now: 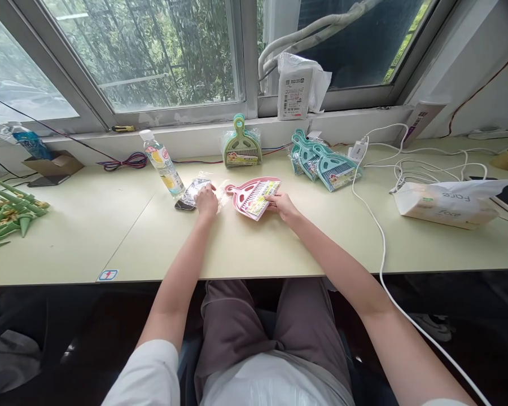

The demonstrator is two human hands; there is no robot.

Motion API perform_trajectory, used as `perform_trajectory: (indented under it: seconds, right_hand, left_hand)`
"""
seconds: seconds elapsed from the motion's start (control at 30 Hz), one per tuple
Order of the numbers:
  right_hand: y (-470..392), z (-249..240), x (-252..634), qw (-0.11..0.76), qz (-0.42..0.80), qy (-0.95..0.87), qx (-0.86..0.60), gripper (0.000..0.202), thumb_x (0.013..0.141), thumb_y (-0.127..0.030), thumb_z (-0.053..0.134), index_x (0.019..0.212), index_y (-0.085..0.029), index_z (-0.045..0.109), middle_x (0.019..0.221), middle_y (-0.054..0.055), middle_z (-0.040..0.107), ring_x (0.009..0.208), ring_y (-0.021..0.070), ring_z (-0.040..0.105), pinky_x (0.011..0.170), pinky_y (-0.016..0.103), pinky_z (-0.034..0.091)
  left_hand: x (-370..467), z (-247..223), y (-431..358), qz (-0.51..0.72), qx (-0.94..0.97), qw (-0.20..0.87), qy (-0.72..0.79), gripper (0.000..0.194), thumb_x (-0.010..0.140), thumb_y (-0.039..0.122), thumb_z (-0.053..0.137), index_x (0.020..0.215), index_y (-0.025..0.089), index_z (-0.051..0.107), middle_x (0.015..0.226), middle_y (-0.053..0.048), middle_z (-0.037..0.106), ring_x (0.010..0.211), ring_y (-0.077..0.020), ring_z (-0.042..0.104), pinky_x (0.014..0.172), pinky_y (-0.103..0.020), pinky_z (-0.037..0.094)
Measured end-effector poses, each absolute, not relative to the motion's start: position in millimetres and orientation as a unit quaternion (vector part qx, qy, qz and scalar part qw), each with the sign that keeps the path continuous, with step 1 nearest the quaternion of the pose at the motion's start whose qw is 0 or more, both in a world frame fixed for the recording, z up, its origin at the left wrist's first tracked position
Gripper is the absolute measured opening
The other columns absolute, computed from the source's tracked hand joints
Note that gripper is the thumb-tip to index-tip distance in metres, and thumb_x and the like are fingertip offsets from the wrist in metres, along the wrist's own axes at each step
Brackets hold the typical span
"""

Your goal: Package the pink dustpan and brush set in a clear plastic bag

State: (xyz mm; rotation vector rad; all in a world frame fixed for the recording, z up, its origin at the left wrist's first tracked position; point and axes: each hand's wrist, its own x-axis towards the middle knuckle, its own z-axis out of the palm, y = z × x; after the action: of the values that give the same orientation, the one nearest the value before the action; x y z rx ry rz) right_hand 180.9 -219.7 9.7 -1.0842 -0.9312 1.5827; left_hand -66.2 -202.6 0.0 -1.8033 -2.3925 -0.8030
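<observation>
My right hand [284, 206] grips the right edge of a pink mini dustpan and brush set [250, 197] with a printed card on it. The set lies slanted, its handle loop pointing left. My left hand [206, 201] is on a small pile of clear plastic bags [193, 190], fingers curled down with thin film between them. Part of the film shows between that hand and the pink set. A dark phone-like object [185, 206] lies partly under the bags. Just behind them stands a tilted-looking drink bottle [162, 163] with a white cap.
A bagged green dustpan set [242, 148] leans on the sill wall. Several teal sets [325, 163] are piled right of it. A white cable [375, 217] crosses the table [245, 254] near a tissue pack [446, 204]. Green leaf-like pieces [14, 211] lie far left.
</observation>
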Motion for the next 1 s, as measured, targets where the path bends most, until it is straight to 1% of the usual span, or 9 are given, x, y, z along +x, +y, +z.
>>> perform_trajectory:
  seconds: [0.1, 0.2, 0.37, 0.47, 0.63, 0.77, 0.87, 0.93, 1.0]
  right_hand:
    - [-220.8, 10.6, 180.5, 0.479, 0.653, -0.391, -0.437, 0.018, 0.080, 0.000, 0.059, 0.093, -0.009, 0.067, 0.087, 0.010, 0.076, 0.078, 0.0176, 0.072, 0.070, 0.029, 0.061]
    - [-220.3, 8.9, 178.7, 0.470, 0.655, -0.405, -0.431, 0.016, 0.080, 0.000, 0.060, 0.091, -0.010, 0.068, 0.087, 0.010, 0.076, 0.076, 0.0178, 0.072, 0.068, 0.029, 0.061]
    - [-217.1, 2.5, 174.8, 0.461, 0.650, -0.420, -0.435, 0.010, 0.081, -0.003, 0.062, 0.083, -0.011, 0.068, 0.082, 0.008, 0.076, 0.066, 0.0156, 0.071, 0.063, 0.027, 0.061]
    - [-215.9, -0.7, 174.1, 0.464, 0.649, -0.439, -0.413, 0.008, 0.081, -0.006, 0.064, 0.083, -0.012, 0.069, 0.081, 0.006, 0.076, 0.066, 0.0153, 0.071, 0.061, 0.026, 0.061]
    - [-215.0, -4.2, 173.8, 0.464, 0.650, -0.458, -0.391, 0.006, 0.078, -0.009, 0.070, 0.083, -0.013, 0.069, 0.083, 0.006, 0.076, 0.067, 0.0159, 0.071, 0.062, 0.028, 0.062]
    - [-214.9, -4.2, 173.1, 0.464, 0.650, -0.442, -0.409, 0.007, 0.080, -0.007, 0.066, 0.082, -0.013, 0.069, 0.079, 0.005, 0.076, 0.067, 0.0153, 0.071, 0.060, 0.026, 0.061]
    - [-214.5, -3.4, 173.6, 0.475, 0.650, -0.422, -0.417, 0.009, 0.082, -0.006, 0.063, 0.082, -0.013, 0.069, 0.079, 0.005, 0.076, 0.067, 0.0156, 0.071, 0.064, 0.028, 0.062]
    - [-213.5, -3.6, 174.5, 0.484, 0.651, -0.414, -0.413, 0.009, 0.082, -0.006, 0.063, 0.083, -0.013, 0.069, 0.082, 0.006, 0.076, 0.068, 0.0166, 0.072, 0.070, 0.033, 0.062]
    - [-212.0, -4.5, 175.4, 0.490, 0.652, -0.412, -0.405, 0.009, 0.082, -0.006, 0.063, 0.085, -0.013, 0.069, 0.084, 0.007, 0.076, 0.069, 0.0175, 0.072, 0.074, 0.037, 0.062]
  left_hand:
    - [-61.9, 3.6, -204.8, -0.295, -0.572, 0.075, -0.761, 0.026, 0.088, 0.011, 0.043, 0.106, 0.021, 0.058, 0.111, -0.012, 0.065, 0.109, -0.0301, 0.056, 0.094, -0.042, 0.035]
    - [-57.5, 5.7, -206.6, -0.320, -0.579, 0.108, -0.742, 0.025, 0.089, 0.012, 0.042, 0.107, 0.021, 0.059, 0.110, -0.012, 0.065, 0.109, -0.0299, 0.055, 0.095, -0.043, 0.033]
    - [-45.1, 7.7, -212.1, -0.313, -0.634, 0.100, -0.700, 0.020, 0.090, 0.015, 0.044, 0.102, 0.021, 0.059, 0.106, -0.011, 0.065, 0.104, -0.0288, 0.057, 0.094, -0.041, 0.033]
    - [-38.3, 8.7, -215.5, -0.314, -0.653, 0.098, -0.682, 0.019, 0.089, 0.014, 0.045, 0.099, 0.021, 0.059, 0.104, -0.010, 0.066, 0.102, -0.0280, 0.058, 0.092, -0.041, 0.034]
    - [-39.6, 6.2, -213.5, -0.339, -0.667, 0.057, -0.660, 0.013, 0.088, 0.017, 0.050, 0.096, 0.022, 0.059, 0.098, -0.007, 0.067, 0.094, -0.0252, 0.061, 0.090, -0.040, 0.036]
    - [-39.4, 5.1, -211.5, -0.363, -0.677, 0.033, -0.639, 0.012, 0.085, 0.015, 0.051, 0.090, 0.022, 0.060, 0.094, -0.005, 0.068, 0.086, -0.0219, 0.063, 0.092, -0.041, 0.037]
    - [-30.8, 7.8, -214.6, -0.403, -0.689, -0.027, -0.602, 0.009, 0.079, 0.013, 0.055, 0.081, 0.021, 0.060, 0.088, -0.003, 0.068, 0.078, -0.0186, 0.063, 0.087, -0.036, 0.042]
    - [-22.8, 10.0, -218.5, -0.416, -0.694, -0.062, -0.584, 0.009, 0.076, 0.012, 0.057, 0.076, 0.021, 0.059, 0.085, -0.002, 0.068, 0.078, -0.0183, 0.063, 0.084, -0.034, 0.044]
    - [-15.3, 11.7, -223.4, -0.420, -0.696, -0.044, -0.581, 0.007, 0.078, 0.015, 0.058, 0.079, 0.021, 0.060, 0.087, -0.003, 0.069, 0.087, -0.0203, 0.063, 0.091, -0.037, 0.042]
